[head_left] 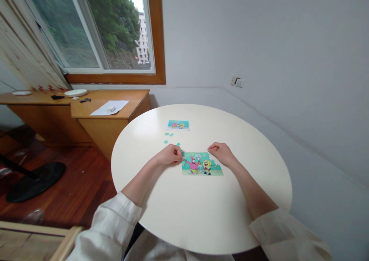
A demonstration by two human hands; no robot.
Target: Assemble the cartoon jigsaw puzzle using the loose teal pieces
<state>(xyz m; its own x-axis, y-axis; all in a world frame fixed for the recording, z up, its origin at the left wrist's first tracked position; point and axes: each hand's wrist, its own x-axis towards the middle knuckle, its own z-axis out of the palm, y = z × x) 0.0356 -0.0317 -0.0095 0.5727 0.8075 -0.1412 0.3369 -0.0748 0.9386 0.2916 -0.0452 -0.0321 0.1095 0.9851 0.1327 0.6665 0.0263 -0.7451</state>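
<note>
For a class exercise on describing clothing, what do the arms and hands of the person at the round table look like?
The left sleeve and right sleeve are pale cream, loose and creased, ending on the forearms. Below them, the forearms, left hand and right hand are bare, with no gloves or watch visible.

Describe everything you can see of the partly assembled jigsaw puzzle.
The jigsaw puzzle lies flat on the white table, between the two hands. It looks like thin card, teal-green, printed with a pink figure at left, a pale one behind and a yellow one at right. Its bottom edge is straight; its upper right is jagged, with pieces missing. The left hand is at its left edge, the right hand by its upper right; contact is unclear.
</note>
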